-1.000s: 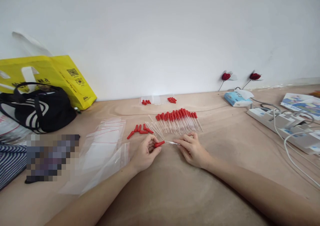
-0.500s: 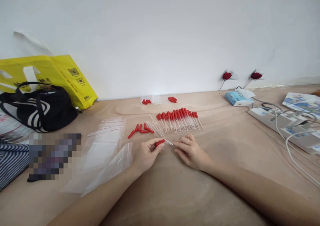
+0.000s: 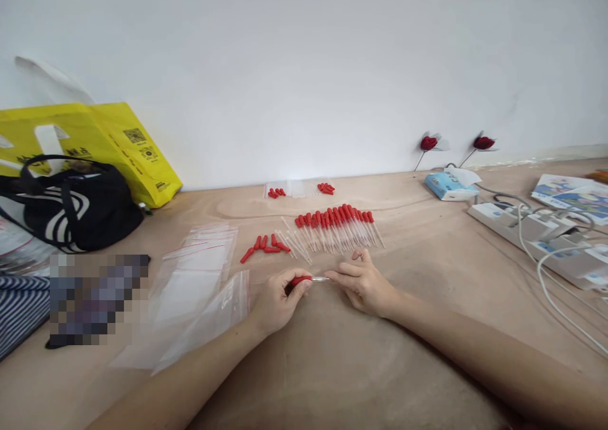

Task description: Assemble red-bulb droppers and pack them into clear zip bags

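My left hand (image 3: 281, 296) is closed around a red rubber dropper bulb (image 3: 301, 280). A clear glass dropper tube (image 3: 320, 279) runs level from the bulb's mouth to my right hand (image 3: 363, 287), which pinches its other end between fingers and thumb. How deep the tube sits in the bulb is hidden. Beyond my hands lies a row of droppers with red bulbs (image 3: 339, 218), tips toward me. Left of that row are several bare glass tubes (image 3: 295, 247), and farther left several loose red bulbs (image 3: 266, 246).
Clear zip bags (image 3: 194, 278) lie left of my hands. Another bag with bulbs (image 3: 299, 189) rests by the wall. A yellow bag (image 3: 142, 158) and black bag (image 3: 90, 208) stand left. At right are tissues (image 3: 451, 185), a power strip (image 3: 536, 243) with cables, and red flowers (image 3: 429, 143).
The tube and bulb have turned from slanted to nearly level, in line with each other. My right fingers have curled more around the tube's end. The camera view has shifted slightly.
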Demonstrator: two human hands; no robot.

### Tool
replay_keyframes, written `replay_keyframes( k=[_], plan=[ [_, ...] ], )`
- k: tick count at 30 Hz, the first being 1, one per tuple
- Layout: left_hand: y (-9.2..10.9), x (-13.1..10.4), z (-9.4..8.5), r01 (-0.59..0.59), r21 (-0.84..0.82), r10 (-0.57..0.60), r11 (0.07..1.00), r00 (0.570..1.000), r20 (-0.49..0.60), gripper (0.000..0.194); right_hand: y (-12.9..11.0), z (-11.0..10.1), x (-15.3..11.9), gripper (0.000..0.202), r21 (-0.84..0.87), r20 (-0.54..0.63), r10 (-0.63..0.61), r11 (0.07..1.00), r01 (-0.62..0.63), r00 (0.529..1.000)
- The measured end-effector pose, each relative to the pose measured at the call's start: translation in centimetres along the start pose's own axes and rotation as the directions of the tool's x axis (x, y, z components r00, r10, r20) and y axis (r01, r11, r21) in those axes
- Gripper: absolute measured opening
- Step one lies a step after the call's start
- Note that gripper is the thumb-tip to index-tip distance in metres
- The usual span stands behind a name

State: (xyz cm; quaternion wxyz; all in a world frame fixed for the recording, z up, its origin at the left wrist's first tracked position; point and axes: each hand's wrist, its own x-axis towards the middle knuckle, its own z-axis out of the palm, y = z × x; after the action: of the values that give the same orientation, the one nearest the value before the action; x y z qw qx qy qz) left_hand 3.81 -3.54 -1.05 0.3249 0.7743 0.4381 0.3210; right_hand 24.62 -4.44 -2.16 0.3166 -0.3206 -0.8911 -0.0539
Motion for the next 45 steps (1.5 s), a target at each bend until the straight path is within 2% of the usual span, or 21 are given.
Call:
replay_keyframes(
  k=[8, 18, 24, 27, 29, 31, 34, 36, 38, 41, 45],
  plan=[
    [0.2, -0.3, -0.2, -0.154, 0.234, 0.16, 0.96, 0.987, -0.009, 0.013, -0.8, 0.2, 0.5, 0.023, -0.053, -0.025, 0.022, 0.998, -0.024, 0.999],
    [0.2, 0.0, -0.3, -0.296, 0.246, 0.293, 0.923, 0.955, 0.051, 0.012, -0.6, 0.7, 0.7, 0.024, 0.013, 0.027, 0.026, 1.0, -0.027, 0.999],
    [-0.1, 0.8, -1.5, -0.378, 0.326, 0.364, 0.867, 0.925, 0.107, 0.013, -0.9, 0.0, 1.5, 0.017, -0.069, 0.088, 0.071, 0.995, -0.066, 0.994],
    [-0.1, 1.5, -2.9, -0.334, 0.43, 0.327, 0.839, 0.94, 0.092, 0.02, -0.4, -0.2, 2.2, 0.015, -0.096, 0.102, 0.162, 0.984, -0.152, 0.981],
    [-0.3, 2.2, -4.2, -0.263, 0.508, 0.29, 0.82, 0.957, 0.027, 0.031, 0.3, 0.0, 2.9, 0.016, -0.069, 0.098, 0.295, 0.955, -0.29, 0.95],
    [-0.8, 3.0, -5.6, -0.18, 0.582, 0.252, 0.793, 0.967, -0.044, 0.031, 1.2, 0.5, 4.0, 0.018, 0.002, 0.087, 0.461, 0.887, -0.463, 0.883],
    [-1.7, 3.8, -7.6, -0.029, 0.712, 0.137, 0.702, 0.986, -0.094, 0.026, 2.3, 1.8, 6.2, 0.02, 0.073, 0.043, 0.673, 0.735, -0.674, 0.738],
    [-2.4, 4.1, -8.6, 0.041, 0.757, 0.043, 0.653, 0.995, -0.091, 0.027, 2.6, 2.8, 7.7, 0.025, 0.029, -0.003, 0.752, 0.659, -0.752, 0.659],
    [-2.9, 4.2, -9.4, 0.082, 0.771, -0.04, 0.631, 0.997, -0.073, 0.031, 2.7, 3.6, 8.9, 0.025, -0.062, -0.032, 0.79, 0.61, -0.79, 0.612],
    [-3.4, 4.2, -10.2, 0.11, 0.76, -0.143, 0.641, 0.989, -0.023, 0.034, 2.8, 4.4, 9.8, 0.02, -0.18, -0.006, 0.806, 0.581, -0.794, 0.591],
    [-3.8, 4.2, -10.4, 0.201, 0.713, -0.266, 0.671, 0.964, -0.021, 0.03, 2.9, 4.6, 9.7, 0.018, -0.233, 0.032, 0.76, 0.637, -0.735, 0.649]
  ],
)
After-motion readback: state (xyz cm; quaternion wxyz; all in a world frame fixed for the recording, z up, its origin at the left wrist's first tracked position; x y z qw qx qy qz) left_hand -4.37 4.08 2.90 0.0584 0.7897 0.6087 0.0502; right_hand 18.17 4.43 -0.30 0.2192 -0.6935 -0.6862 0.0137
